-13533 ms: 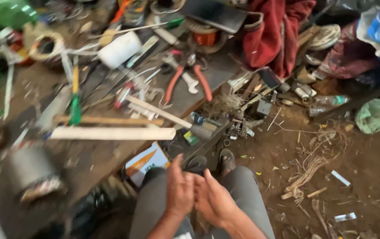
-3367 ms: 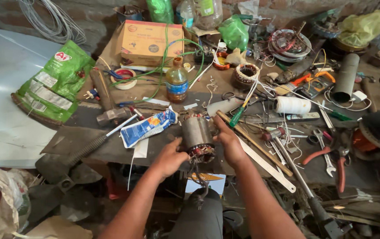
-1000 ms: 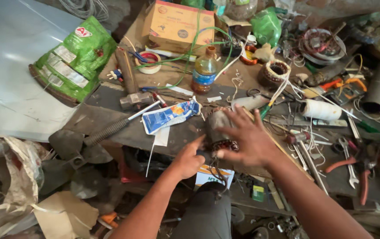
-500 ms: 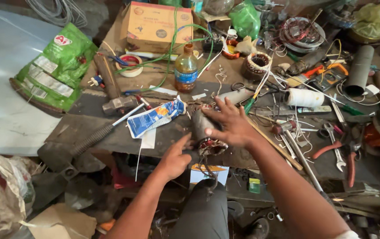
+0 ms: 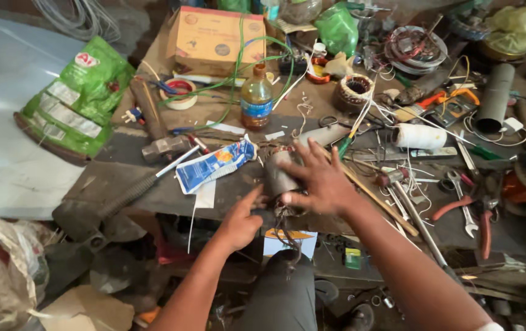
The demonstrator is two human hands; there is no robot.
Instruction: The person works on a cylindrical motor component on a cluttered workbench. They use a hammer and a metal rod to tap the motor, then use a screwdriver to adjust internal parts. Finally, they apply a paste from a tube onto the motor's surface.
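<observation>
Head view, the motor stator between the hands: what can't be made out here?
- Motor stator: its right side is covered by the spread right hand.
- Wires hanging from its lower end: a blurred tangle against the person's knee; strands cannot be told apart.
- Left hand: palm faces away, so contact with the stator is unclear.
- Red-handled pliers: the jaws are lost in clutter.
- Grey tube: inside too dark.
</observation>
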